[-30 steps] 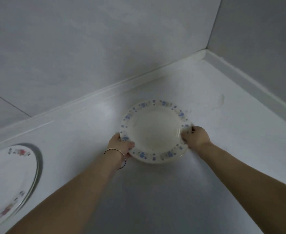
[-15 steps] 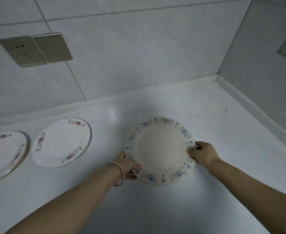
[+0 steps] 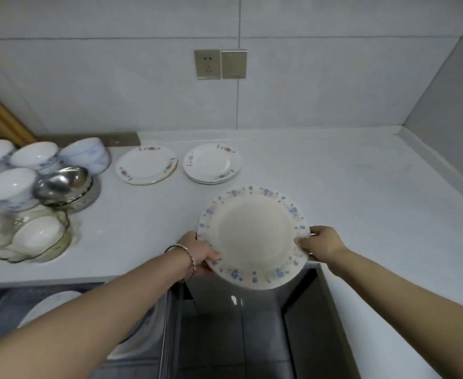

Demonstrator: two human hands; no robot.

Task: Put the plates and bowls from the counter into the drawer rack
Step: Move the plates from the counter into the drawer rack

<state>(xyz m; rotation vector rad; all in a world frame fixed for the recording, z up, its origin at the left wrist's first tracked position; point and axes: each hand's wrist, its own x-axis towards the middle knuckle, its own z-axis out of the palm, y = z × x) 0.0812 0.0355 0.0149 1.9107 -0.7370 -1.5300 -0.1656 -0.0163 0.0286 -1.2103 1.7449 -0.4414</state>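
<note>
Presently, status as follows.
Held item: blue-flowered plate (image 3: 253,237), carried above the front edge of the counter (image 3: 347,187), tilted slightly.
Left hand (image 3: 198,251): clamped on the plate's left rim.
Right hand (image 3: 321,243): clamped on the plate's right rim.
Key relation: plate between both hands, equally near to each; drawer rack (image 3: 143,348) below and to the left, nearer the left arm.
Rack contents: one white dish (image 3: 52,303) partly visible under the left forearm.
Remaining on counter: two plate stacks (image 3: 212,164) toward the back edge, bowls (image 3: 36,157) at the left edge.
Next move (judged): lower leftward into a rack slot.
</note>
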